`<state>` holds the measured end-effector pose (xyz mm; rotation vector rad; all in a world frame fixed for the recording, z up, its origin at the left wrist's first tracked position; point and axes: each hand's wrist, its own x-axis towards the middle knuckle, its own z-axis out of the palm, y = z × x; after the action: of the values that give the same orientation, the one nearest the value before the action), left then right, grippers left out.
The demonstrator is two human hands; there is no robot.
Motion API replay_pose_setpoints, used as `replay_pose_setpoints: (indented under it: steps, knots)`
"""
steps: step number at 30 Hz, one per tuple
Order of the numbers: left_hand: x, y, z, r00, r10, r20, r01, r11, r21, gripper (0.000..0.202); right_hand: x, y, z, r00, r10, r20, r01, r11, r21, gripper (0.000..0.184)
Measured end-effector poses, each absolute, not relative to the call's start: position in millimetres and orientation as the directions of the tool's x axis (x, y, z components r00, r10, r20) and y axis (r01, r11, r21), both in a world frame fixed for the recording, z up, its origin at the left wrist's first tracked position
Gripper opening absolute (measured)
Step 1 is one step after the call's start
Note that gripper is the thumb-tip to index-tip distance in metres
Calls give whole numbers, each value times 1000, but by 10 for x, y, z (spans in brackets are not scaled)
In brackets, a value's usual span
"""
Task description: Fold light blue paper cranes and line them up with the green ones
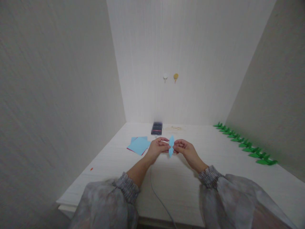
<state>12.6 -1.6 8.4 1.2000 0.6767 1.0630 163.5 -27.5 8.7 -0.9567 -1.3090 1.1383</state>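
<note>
A small piece of folded light-blue paper (171, 142), narrow and pointed at top and bottom, is held up between both hands above the white table. My left hand (159, 148) pinches its left side, thumb and fingers closed on it. From the other side my right hand (184, 149) grips the right edge with its fingertips. Just left of my left hand lies a loose stack of blue paper sheets (139, 145), with a red edge showing underneath.
A phone (156, 128) stands at the back, and a white cable (155, 191) runs to the front edge. Green folded-paper figures (247, 147) line the right side. A red scrap (91, 169) lies at left. Two hooks (175, 77) are on the back wall; panels rise on both sides.
</note>
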Motion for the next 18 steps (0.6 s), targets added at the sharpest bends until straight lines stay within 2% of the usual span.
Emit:
replay_pose_setpoints:
  steps: [8,14,18]
  knots:
    - [124,-8,63,397,912,105,-296,19,955,38,1638,-283,84,-80,974,213,-99,205,-974,17]
    - [124,11,45,396,909,131,-300,-7,954,27,1644,-284,74,-103,973,206,-119,194,-974,17]
    - [122,2,61,396,910,122,-286,-5,958,29,1643,-282,75,-108,975,196,-101,186,-977,17]
